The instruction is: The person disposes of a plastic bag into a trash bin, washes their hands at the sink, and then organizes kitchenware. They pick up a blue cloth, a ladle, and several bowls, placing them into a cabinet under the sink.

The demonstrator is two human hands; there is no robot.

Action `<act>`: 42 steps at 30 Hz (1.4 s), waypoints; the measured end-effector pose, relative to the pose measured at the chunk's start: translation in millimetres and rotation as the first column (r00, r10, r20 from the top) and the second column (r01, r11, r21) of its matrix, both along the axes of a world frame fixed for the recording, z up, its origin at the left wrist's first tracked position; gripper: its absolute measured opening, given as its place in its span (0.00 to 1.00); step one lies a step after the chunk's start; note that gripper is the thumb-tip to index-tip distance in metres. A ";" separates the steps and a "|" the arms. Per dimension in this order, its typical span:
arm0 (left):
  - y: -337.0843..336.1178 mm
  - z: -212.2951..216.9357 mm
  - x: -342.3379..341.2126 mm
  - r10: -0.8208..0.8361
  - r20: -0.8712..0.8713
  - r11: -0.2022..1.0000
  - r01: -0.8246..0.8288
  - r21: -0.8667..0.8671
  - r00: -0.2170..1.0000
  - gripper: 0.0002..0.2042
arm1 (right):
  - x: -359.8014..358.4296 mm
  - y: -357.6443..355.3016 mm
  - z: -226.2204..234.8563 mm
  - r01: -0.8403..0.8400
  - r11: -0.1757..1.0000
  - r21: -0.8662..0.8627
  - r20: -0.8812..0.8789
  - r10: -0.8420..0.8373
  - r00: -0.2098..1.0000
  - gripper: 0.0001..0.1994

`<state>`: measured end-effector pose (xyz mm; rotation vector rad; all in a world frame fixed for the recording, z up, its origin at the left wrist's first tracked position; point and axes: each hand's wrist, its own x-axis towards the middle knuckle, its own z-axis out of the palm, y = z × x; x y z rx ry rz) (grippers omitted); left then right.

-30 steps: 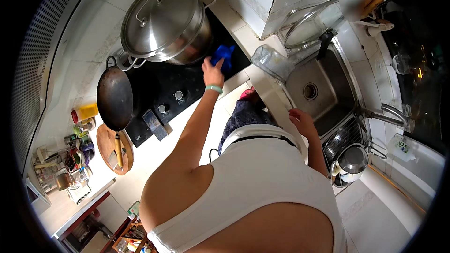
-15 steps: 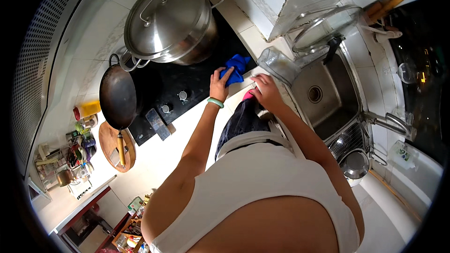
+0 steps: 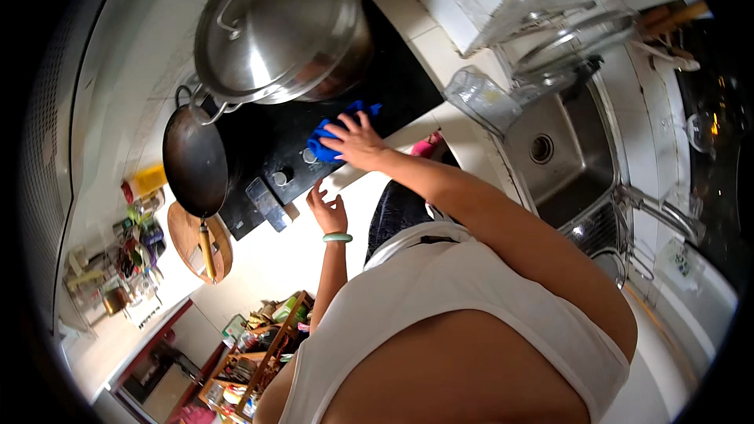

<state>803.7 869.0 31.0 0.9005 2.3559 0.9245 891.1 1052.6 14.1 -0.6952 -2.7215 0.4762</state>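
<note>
My right hand (image 3: pixel 357 144) lies with spread fingers on a crumpled blue cloth (image 3: pixel 320 146), pressing it against the black cooktop (image 3: pixel 275 137) beside a control knob (image 3: pixel 309 156). Some of the cloth bunches out beyond its fingertips. Just off the cooktop's front edge, my left hand (image 3: pixel 327 208) is empty, its fingers apart and slightly bent. A pale green bangle (image 3: pixel 337 237) circles the left wrist. Behind the cloth, a large lidded steel pot (image 3: pixel 287 27) stands on the cooktop.
A dark wok (image 3: pixel 195 161) with a wooden handle sits at the cooktop's left end, above a round wooden board (image 3: pixel 182 239). On the right are a clear plastic container (image 3: pixel 481 98), a steel sink (image 3: pixel 577 141) and a faucet (image 3: pixel 656 208). Shelves (image 3: pixel 255 353) of packages stand lower left.
The blue cloth has moved left along the cooktop's front, towards the knobs. My left hand has let go and drawn back; my right hand has come across onto the cloth.
</note>
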 end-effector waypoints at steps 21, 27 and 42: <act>111.9 15.3 99.0 -0.778 -0.082 0.623 0.782 0.028 0.623 0.24 | 342.1 -176.9 2.8 0.921 0.388 0.028 0.335 -0.872 0.357 0.34; 156.8 25.3 179.7 -0.944 -0.050 0.325 0.946 0.016 0.325 0.21 | 414.3 -326.1 4.2 0.988 -0.143 0.054 0.356 -0.922 -0.152 0.32; 145.6 39.1 283.1 -0.988 0.029 -0.153 0.988 0.024 -0.154 0.19 | 430.4 -365.0 1.4 0.616 -0.777 0.131 0.292 -0.563 -0.773 0.33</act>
